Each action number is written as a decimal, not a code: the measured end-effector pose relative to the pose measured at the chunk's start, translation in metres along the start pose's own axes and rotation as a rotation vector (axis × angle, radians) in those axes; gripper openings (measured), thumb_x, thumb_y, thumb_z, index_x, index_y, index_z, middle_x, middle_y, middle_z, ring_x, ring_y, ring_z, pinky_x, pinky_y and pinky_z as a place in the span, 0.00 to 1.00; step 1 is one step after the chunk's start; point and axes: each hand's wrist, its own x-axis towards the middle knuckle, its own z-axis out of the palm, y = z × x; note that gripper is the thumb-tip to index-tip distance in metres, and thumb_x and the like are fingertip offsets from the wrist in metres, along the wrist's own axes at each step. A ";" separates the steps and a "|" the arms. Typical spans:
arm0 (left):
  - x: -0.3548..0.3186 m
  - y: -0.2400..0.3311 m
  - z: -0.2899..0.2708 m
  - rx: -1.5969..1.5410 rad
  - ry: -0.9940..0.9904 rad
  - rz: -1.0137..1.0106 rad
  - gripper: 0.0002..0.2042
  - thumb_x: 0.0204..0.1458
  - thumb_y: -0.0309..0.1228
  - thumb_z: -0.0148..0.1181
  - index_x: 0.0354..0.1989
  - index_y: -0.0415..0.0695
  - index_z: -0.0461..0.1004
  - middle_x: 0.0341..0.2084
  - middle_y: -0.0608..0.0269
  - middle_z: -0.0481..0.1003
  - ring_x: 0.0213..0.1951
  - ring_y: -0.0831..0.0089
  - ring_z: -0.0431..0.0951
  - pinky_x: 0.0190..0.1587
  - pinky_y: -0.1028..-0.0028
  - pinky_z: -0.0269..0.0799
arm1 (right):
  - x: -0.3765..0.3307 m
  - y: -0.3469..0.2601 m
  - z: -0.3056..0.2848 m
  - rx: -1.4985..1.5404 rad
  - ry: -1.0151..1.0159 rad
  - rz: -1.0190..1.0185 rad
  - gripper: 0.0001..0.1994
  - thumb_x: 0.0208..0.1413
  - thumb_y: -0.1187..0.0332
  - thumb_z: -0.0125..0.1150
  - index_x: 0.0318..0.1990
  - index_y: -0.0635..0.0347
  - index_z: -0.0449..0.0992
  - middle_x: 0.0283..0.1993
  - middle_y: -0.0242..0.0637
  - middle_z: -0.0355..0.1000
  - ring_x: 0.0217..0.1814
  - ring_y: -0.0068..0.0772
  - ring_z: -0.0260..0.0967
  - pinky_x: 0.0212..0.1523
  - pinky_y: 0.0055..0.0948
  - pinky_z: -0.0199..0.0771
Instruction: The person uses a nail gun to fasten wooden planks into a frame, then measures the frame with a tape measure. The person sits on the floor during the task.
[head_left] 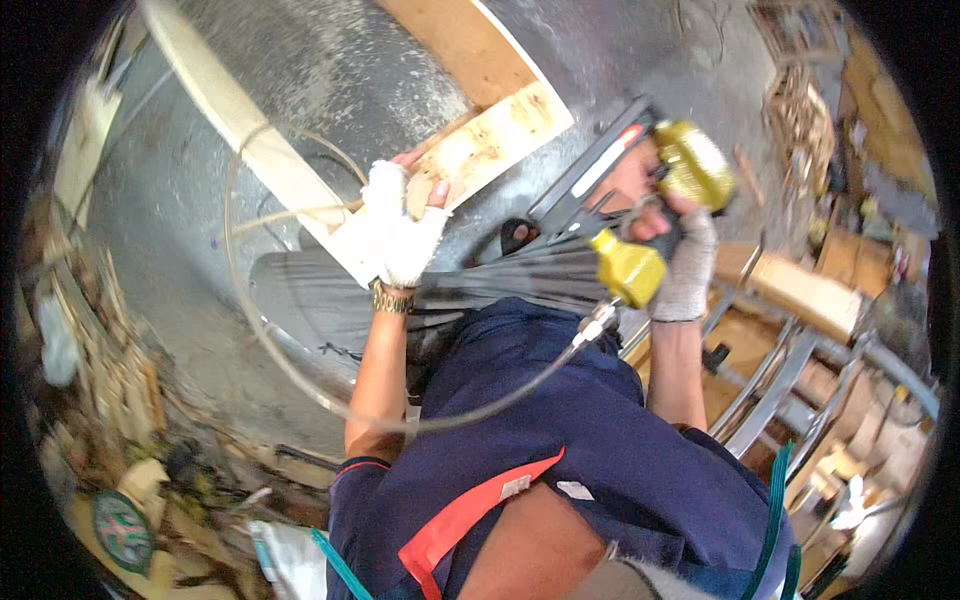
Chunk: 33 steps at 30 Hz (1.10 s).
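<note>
My left hand, in a white fingertip-free glove, is closed around the near corner of a pale wooden frame. The glove hides the joint where the frame's long left board and its shorter near board come together. On the right, my gloved right hand grips the handle of a yellow and black nail gun. The gun is raised, apart from the wood, and its dark magazine slants down toward the frame's right side. A clear air hose runs from its metal fitting across my lap and loops around my left hand.
Wood scraps lie heaped at the left. More offcuts are piled at the far right. A metal rack with wooden pieces stands close to my right arm. Grey concrete floor shows inside the frame.
</note>
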 end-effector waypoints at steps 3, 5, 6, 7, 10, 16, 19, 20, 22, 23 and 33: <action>0.031 0.021 0.033 -0.019 0.039 0.006 0.16 0.59 0.38 0.62 0.54 0.45 0.76 0.48 0.56 0.78 0.50 0.63 0.77 0.55 0.65 0.69 | 0.006 0.016 -0.012 0.098 0.188 -0.053 0.16 0.59 0.69 0.57 0.53 0.65 0.72 0.44 0.34 0.73 0.27 0.21 0.62 0.31 0.27 0.72; 0.015 0.022 0.025 -0.022 0.033 -0.085 0.16 0.60 0.37 0.62 0.52 0.43 0.76 0.44 0.55 0.79 0.48 0.62 0.77 0.54 0.66 0.70 | -0.001 0.054 -0.033 0.325 0.250 0.115 0.17 0.60 0.69 0.56 0.54 0.66 0.70 0.46 0.34 0.74 0.28 0.21 0.62 0.32 0.27 0.72; 0.007 0.023 0.012 -0.066 -0.069 -0.147 0.21 0.62 0.44 0.57 0.53 0.39 0.75 0.46 0.53 0.77 0.47 0.55 0.76 0.54 0.60 0.69 | -0.005 0.072 -0.027 0.340 0.351 0.076 0.19 0.60 0.70 0.56 0.57 0.64 0.68 0.49 0.35 0.74 0.29 0.21 0.62 0.31 0.26 0.72; 0.006 0.025 0.009 -0.133 -0.116 0.003 0.22 0.63 0.46 0.55 0.53 0.38 0.75 0.46 0.52 0.77 0.48 0.55 0.76 0.55 0.59 0.69 | -0.004 0.084 -0.034 0.386 0.362 0.112 0.19 0.61 0.70 0.56 0.59 0.61 0.66 0.52 0.35 0.74 0.28 0.20 0.61 0.31 0.25 0.72; 0.003 0.055 0.011 -0.377 -0.279 0.285 0.26 0.65 0.52 0.48 0.52 0.37 0.75 0.46 0.50 0.77 0.52 0.52 0.76 0.58 0.55 0.67 | 0.003 0.113 -0.046 0.640 0.249 0.203 0.19 0.62 0.70 0.55 0.59 0.59 0.66 0.50 0.33 0.74 0.27 0.17 0.60 0.31 0.22 0.71; -0.018 0.066 0.039 -0.773 -0.256 0.194 0.18 0.62 0.42 0.56 0.48 0.37 0.69 0.44 0.50 0.72 0.53 0.52 0.72 0.60 0.52 0.65 | 0.005 0.126 -0.030 0.825 0.231 0.245 0.18 0.61 0.72 0.57 0.58 0.58 0.65 0.46 0.34 0.71 0.27 0.17 0.61 0.29 0.20 0.71; -0.016 0.067 0.045 -0.815 -0.228 0.208 0.16 0.61 0.41 0.57 0.44 0.39 0.68 0.40 0.52 0.71 0.50 0.55 0.72 0.59 0.51 0.65 | 0.006 0.131 -0.033 0.818 0.291 0.237 0.18 0.61 0.72 0.57 0.58 0.58 0.65 0.46 0.34 0.70 0.27 0.17 0.61 0.29 0.20 0.71; -0.018 0.067 0.047 -0.833 -0.216 0.216 0.15 0.61 0.40 0.57 0.43 0.40 0.68 0.39 0.53 0.70 0.49 0.56 0.72 0.59 0.50 0.65 | 0.006 0.131 -0.033 0.831 0.278 0.240 0.18 0.61 0.72 0.57 0.58 0.58 0.65 0.46 0.34 0.70 0.27 0.17 0.61 0.29 0.20 0.71; -0.020 0.066 0.047 -0.823 -0.221 0.220 0.16 0.61 0.42 0.57 0.43 0.41 0.66 0.39 0.54 0.69 0.48 0.57 0.71 0.60 0.48 0.63 | 0.003 0.128 -0.031 0.855 0.251 0.255 0.17 0.62 0.72 0.56 0.58 0.58 0.65 0.46 0.34 0.70 0.27 0.17 0.61 0.29 0.19 0.71; -0.021 0.065 0.046 -0.799 -0.239 0.218 0.17 0.61 0.43 0.57 0.44 0.42 0.65 0.39 0.54 0.69 0.48 0.57 0.71 0.62 0.47 0.61 | 0.003 0.127 -0.031 0.856 0.259 0.265 0.17 0.62 0.72 0.56 0.58 0.58 0.65 0.46 0.34 0.70 0.27 0.17 0.61 0.29 0.19 0.70; -0.042 0.080 0.014 -0.770 -0.241 0.158 0.09 0.55 0.33 0.60 0.36 0.42 0.69 0.33 0.54 0.70 0.42 0.56 0.72 0.60 0.46 0.63 | -0.025 0.134 -0.027 0.881 0.274 0.468 0.17 0.64 0.69 0.54 0.60 0.57 0.66 0.45 0.27 0.72 0.25 0.13 0.57 0.30 0.18 0.69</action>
